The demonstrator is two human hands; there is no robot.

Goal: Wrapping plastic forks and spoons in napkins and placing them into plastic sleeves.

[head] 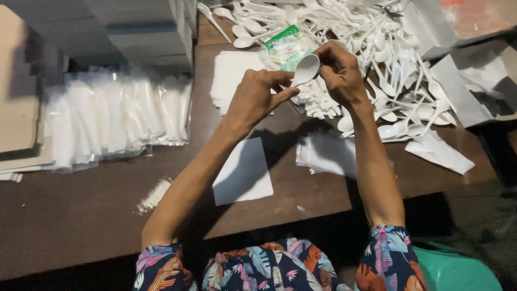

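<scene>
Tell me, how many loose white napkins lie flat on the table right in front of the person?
1: a single white napkin lies flat on the brown table, below the left hand. A stack of napkins sits farther back; more may hide under the spoons.

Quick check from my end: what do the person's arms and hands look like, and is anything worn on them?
Both arms are bare from the short sleeves down. The left hand and right hand wear no gloves, rings, watch or bands that show. The sleeves are dark fabric printed with tropical leaves in pink, orange, blue and white, matching the garment over the lap.
</scene>
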